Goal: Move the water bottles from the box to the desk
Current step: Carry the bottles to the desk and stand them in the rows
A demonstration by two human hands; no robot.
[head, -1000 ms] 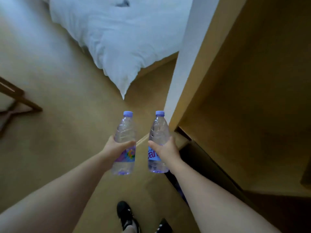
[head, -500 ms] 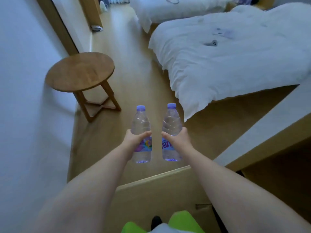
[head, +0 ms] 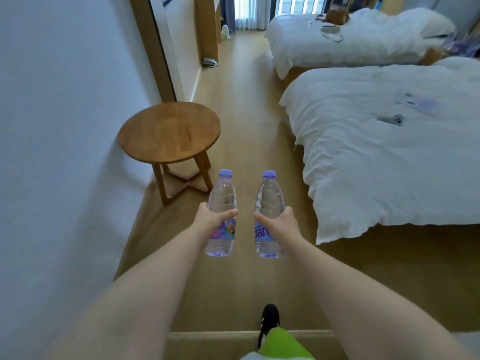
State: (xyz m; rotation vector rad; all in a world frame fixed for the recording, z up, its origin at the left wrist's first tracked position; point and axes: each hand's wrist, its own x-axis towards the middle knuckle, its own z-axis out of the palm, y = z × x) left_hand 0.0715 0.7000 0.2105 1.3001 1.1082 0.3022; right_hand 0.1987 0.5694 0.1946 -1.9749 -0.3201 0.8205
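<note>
Two clear water bottles with purple caps and purple labels stand upright in the air before me, side by side and apart. My left hand [head: 211, 219] grips the left bottle [head: 222, 196] around its middle. My right hand [head: 281, 222] grips the right bottle [head: 268, 198] the same way. Both arms are stretched forward over the wooden floor. No box and no desk show in this view.
A round wooden side table [head: 168, 131] stands ahead on the left against the white wall [head: 65, 126]. A bed with a white duvet [head: 376, 165] fills the right, a second bed [head: 350, 40] behind it. A wooden floor aisle runs between. My black shoe [head: 270, 318] is below.
The view has swung left and up, from the wooden cabinet and floor to the room's aisle. Both hands still hold the bottles out front, now slightly further apart.
</note>
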